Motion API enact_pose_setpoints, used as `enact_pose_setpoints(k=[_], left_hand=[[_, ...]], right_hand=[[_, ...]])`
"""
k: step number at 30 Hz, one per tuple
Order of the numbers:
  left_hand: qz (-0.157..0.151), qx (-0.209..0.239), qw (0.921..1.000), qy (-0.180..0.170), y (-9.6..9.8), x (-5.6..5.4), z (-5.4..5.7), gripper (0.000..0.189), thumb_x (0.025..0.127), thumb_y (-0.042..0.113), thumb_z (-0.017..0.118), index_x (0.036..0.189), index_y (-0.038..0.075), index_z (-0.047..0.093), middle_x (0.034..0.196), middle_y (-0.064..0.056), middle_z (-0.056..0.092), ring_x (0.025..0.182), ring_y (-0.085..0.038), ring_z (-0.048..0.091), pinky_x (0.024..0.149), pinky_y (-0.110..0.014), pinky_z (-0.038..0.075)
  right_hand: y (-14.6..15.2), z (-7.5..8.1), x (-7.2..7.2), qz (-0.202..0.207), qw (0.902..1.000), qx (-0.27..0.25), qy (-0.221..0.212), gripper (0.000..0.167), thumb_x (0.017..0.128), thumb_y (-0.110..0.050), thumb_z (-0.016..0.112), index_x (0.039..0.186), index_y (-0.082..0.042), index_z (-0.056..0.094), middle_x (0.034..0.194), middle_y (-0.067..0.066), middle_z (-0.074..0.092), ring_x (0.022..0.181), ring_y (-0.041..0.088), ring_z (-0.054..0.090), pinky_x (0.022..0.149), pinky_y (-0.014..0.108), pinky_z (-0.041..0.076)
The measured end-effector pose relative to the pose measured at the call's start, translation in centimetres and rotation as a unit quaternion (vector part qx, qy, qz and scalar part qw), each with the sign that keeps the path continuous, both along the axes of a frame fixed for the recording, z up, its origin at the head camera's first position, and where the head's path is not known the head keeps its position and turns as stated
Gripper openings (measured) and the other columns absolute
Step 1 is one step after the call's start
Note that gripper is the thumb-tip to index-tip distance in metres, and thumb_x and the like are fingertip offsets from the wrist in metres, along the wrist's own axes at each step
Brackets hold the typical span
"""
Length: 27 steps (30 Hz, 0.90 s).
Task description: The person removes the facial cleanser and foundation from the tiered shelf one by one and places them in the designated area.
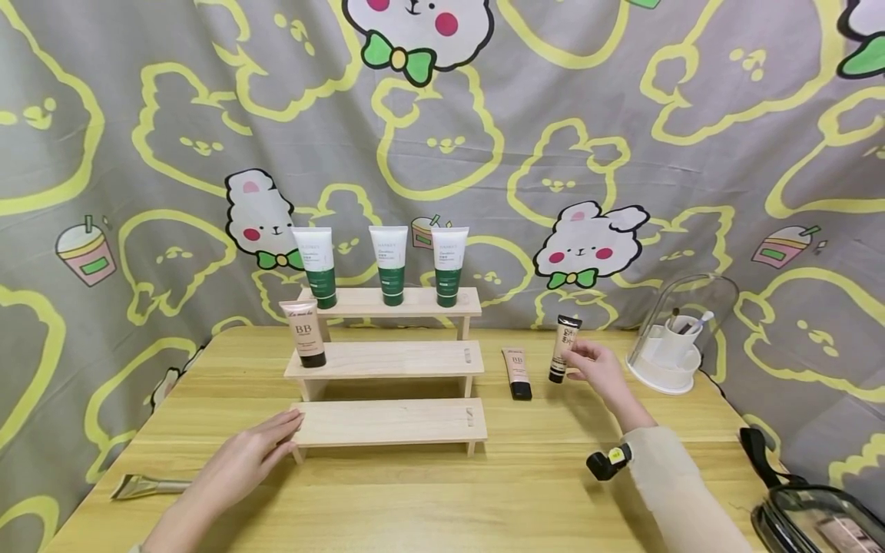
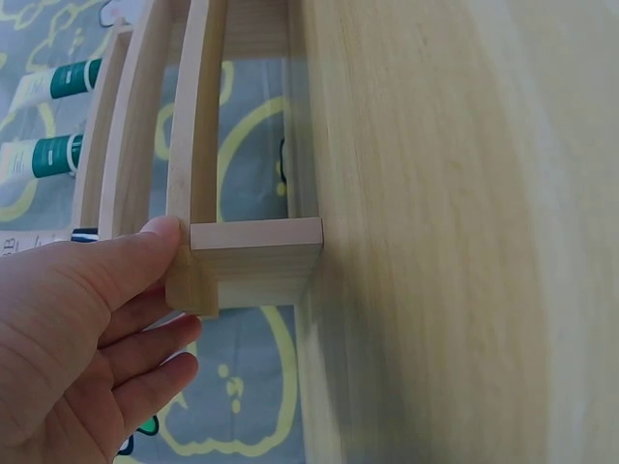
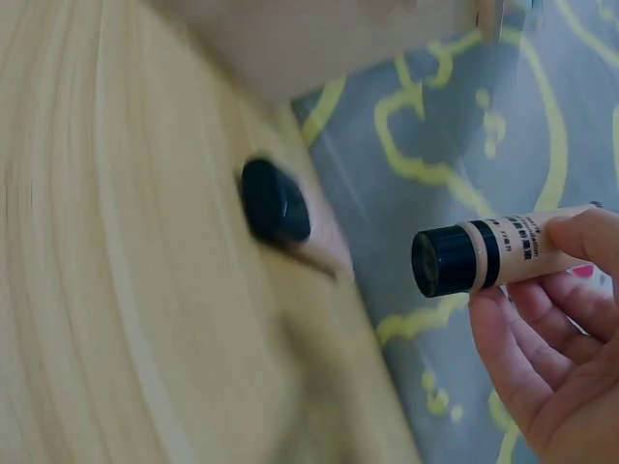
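Note:
My right hand (image 1: 596, 370) pinches a beige foundation tube (image 1: 561, 355) with a black cap, cap down and slightly tilted. In the right wrist view the tube (image 3: 522, 249) hangs off the tabletop between thumb and fingers. Beside it lies a pink BB cream tube (image 1: 517, 375) with a black cap. My left hand (image 1: 250, 453) holds the left end of the lowest step of a three-tier wooden stand (image 1: 387, 422). Thumb and fingers meet that board's end in the left wrist view. Another BB cream tube (image 1: 304, 335) stands at the middle step's left end.
Three white-and-green tubes (image 1: 392, 269) stand on the top step. A clear domed holder (image 1: 667, 361) with brushes is at the back right. A flat brush (image 1: 148, 487) lies front left, and a clear black-edged pouch (image 1: 823, 518) sits front right. A patterned curtain (image 1: 484, 153) hangs behind.

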<state>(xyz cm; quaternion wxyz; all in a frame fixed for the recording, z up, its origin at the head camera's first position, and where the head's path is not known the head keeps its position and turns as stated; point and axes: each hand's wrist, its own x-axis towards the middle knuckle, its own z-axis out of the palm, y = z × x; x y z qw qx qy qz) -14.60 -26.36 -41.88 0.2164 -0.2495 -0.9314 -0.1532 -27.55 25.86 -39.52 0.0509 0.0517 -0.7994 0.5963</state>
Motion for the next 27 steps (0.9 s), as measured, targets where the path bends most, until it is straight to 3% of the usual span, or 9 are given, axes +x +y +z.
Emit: enact_pose_setpoints(k=[8, 17, 27], left_hand=[[0.004, -0.003, 1.0000, -0.005, 0.0, 0.1, 0.0, 0.036, 0.079, 0.010, 0.072, 0.113, 0.000, 0.065, 0.119, -0.013, 0.060, 0.105, -0.029, 0.058, 0.082, -0.044, 0.049], [0.005, -0.002, 1.0000, -0.002, 0.0, 0.1, -0.1, 0.036, 0.079, 0.009, 0.071, 0.113, 0.000, 0.065, 0.119, -0.013, 0.059, 0.104, -0.029, 0.058, 0.082, -0.044, 0.049], [0.003, 0.001, 1.0000, 0.001, 0.1, 0.1, 0.0, 0.035, 0.079, 0.009, 0.072, 0.113, 0.000, 0.065, 0.119, -0.013, 0.060, 0.104, -0.029, 0.058, 0.082, -0.044, 0.049]], right_hand=[[1.9, -1.9, -1.3, -0.004, 0.9980, 0.050, -0.038, 0.040, 0.091, -0.014, 0.057, 0.115, 0.017, 0.049, 0.100, 0.020, 0.059, 0.082, 0.016, 0.058, 0.077, 0.040, 0.054], [2.3, -3.4, -2.7, 0.002, 0.9937, 0.060, -0.095, 0.038, 0.091, -0.014, 0.056, 0.111, 0.018, 0.051, 0.071, 0.003, 0.053, 0.062, 0.011, 0.056, 0.061, 0.027, 0.055], [2.1, -4.2, -3.7, -0.002, 0.9880, 0.053, -0.145, 0.042, 0.091, -0.013, 0.056, 0.115, 0.020, 0.047, 0.077, 0.005, 0.055, 0.062, 0.010, 0.056, 0.059, 0.026, 0.056]])
